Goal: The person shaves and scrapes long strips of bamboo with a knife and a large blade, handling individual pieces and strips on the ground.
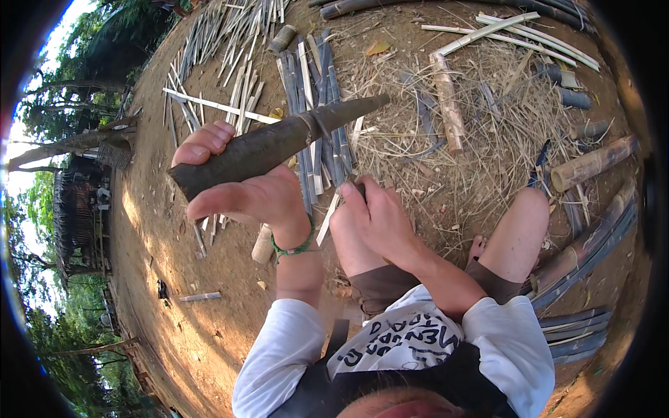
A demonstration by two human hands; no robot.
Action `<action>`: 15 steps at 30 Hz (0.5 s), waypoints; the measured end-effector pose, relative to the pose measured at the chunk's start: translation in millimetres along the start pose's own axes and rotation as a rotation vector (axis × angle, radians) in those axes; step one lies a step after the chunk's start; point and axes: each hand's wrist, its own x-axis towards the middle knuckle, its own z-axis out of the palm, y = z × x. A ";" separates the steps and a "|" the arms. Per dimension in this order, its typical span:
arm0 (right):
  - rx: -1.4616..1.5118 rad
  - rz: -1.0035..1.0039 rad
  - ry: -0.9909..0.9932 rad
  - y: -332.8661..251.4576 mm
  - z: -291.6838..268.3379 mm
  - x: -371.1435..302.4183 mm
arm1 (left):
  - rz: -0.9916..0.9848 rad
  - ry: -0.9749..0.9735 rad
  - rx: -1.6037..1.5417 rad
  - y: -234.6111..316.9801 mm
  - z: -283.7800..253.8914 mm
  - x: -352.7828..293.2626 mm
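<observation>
My left hand (pixel 261 198) is raised, its fingers and thumb wrapped round the wide end of a dark green-brown bamboo piece (pixel 258 150). That piece tapers to a narrow tip pointing right and has a raised node ring partway along. A green cord bracelet (pixel 294 247) circles my left wrist. My right hand (pixel 380 219) is closed near my bent left knee, below the bamboo. A small dark part (pixel 360 189) shows at its fingers; the rest of what it grips is hidden. The two hands are apart.
Thin bamboo strips (pixel 247 104) and dark split lengths (pixel 334 150) lie ahead. Shavings (pixel 509 125) cover the ground right of centre, around a pale bamboo length (pixel 447 104). Cut bamboo poles (pixel 592 161) lie at the right. A dark narrow object (pixel 540 164) lies beyond my right knee.
</observation>
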 end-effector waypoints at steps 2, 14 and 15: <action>0.085 -0.122 -0.015 -16.2 -0.6 -9.6 | 0.014 -0.021 -0.032 0.4 2.8 -0.1; 0.090 -0.061 0.024 -4.7 9.1 -8.6 | 0.007 0.058 0.036 0.9 7.9 -3.1; 0.073 -0.002 0.057 1.2 10.3 -6.1 | 0.010 0.066 0.066 1.3 8.6 -2.5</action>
